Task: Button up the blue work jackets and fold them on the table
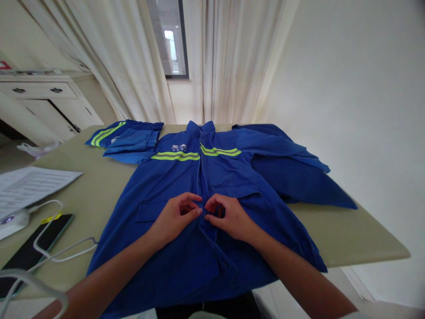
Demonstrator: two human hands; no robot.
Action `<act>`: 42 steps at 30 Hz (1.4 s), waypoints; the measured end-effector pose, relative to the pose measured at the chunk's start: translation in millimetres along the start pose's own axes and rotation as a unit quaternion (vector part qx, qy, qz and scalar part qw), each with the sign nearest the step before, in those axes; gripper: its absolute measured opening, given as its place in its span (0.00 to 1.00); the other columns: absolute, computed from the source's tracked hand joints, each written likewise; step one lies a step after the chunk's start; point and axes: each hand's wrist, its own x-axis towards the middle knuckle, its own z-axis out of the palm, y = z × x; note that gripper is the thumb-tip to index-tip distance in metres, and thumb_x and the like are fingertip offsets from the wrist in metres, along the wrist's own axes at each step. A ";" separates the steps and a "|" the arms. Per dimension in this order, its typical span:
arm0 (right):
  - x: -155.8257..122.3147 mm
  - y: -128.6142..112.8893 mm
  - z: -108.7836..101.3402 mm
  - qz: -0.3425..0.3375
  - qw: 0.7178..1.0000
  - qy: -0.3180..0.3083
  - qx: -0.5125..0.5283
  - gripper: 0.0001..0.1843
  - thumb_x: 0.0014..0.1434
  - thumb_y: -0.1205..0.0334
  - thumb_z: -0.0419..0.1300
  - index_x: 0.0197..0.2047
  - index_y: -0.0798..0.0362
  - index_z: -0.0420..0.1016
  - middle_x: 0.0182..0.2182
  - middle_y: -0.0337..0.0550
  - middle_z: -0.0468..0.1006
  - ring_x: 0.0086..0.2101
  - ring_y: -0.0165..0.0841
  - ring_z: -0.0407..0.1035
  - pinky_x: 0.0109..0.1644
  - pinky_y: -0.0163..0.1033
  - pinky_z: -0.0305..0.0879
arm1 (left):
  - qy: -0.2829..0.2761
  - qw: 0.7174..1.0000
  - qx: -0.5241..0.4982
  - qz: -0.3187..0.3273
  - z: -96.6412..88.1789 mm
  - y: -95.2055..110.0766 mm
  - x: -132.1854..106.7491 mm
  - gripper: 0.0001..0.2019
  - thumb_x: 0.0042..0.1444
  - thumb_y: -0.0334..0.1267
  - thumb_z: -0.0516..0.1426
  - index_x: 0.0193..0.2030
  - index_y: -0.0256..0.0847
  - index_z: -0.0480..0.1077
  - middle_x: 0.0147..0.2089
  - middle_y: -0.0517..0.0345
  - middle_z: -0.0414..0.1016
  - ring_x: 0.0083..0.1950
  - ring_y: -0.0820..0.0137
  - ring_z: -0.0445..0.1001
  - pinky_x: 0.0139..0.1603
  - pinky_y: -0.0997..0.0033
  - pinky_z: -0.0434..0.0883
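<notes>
A blue work jacket (172, 177) with yellow-green reflective stripes lies front-up on a beige table (348, 230), collar toward the window. My left hand (175, 217) and my right hand (229, 217) meet at the jacket's front opening, about mid-way down. Each hand pinches one edge of the placket between thumb and fingers, fingertips almost touching. The lower front edges below my hands fall apart. The right sleeve spreads out toward the table's right side.
A second folded blue garment (128, 139) with the same stripes lies at the back left. Papers (26, 186), a dark phone (36, 246) and a white cable (49, 252) sit at the left. A white cabinet (49, 102) and curtains (215, 57) stand behind.
</notes>
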 end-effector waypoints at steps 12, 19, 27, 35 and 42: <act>1.3 -0.2 4.0 -0.008 0.999 0.030 0.006 0.11 0.54 0.70 0.70 0.40 0.51 0.77 0.33 0.35 0.79 0.34 0.30 0.72 0.37 0.34 0.66 | 0.035 0.979 -0.171 -0.107 13.0 4.6 0.6 0.27 0.46 0.52 0.74 0.47 0.40 0.75 0.37 0.56 0.83 0.33 0.69 0.79 0.35 0.71 0.74; -3.0 3.5 7.1 -0.048 0.997 0.050 -0.047 0.20 0.54 0.71 0.70 0.50 0.50 0.78 0.39 0.39 0.80 0.38 0.33 0.74 0.41 0.37 0.68 | 0.012 0.989 -0.111 -0.095 10.2 1.8 3.4 0.24 0.51 0.53 0.71 0.46 0.39 0.74 0.35 0.58 0.82 0.32 0.70 0.78 0.34 0.73 0.71; -0.7 1.6 4.6 -0.024 0.999 0.032 -0.013 0.11 0.55 0.70 0.72 0.42 0.50 0.80 0.35 0.37 0.82 0.34 0.31 0.75 0.38 0.35 0.67 | -0.063 0.997 -0.022 0.029 -4.0 0.5 -4.6 0.14 0.57 0.39 0.67 0.48 0.41 0.73 0.46 0.53 0.82 0.48 0.65 0.82 0.52 0.65 0.76; 2.6 2.0 -0.7 -0.030 0.999 0.026 0.022 0.07 0.56 0.70 0.73 0.38 0.51 0.83 0.34 0.38 0.83 0.34 0.31 0.75 0.38 0.34 0.67 | -0.041 0.999 -0.033 0.014 -0.3 -10.2 -5.6 0.16 0.55 0.44 0.70 0.44 0.39 0.73 0.40 0.54 0.82 0.40 0.67 0.80 0.42 0.69 0.75; 3.3 2.0 -6.7 -0.008 0.998 0.008 0.054 0.08 0.56 0.69 0.72 0.40 0.50 0.85 0.36 0.39 0.85 0.35 0.33 0.78 0.40 0.35 0.70 | 0.003 0.990 0.092 0.107 -2.5 -4.2 -0.6 0.09 0.61 0.45 0.66 0.37 0.42 0.79 0.35 0.58 0.82 0.37 0.68 0.79 0.41 0.70 0.74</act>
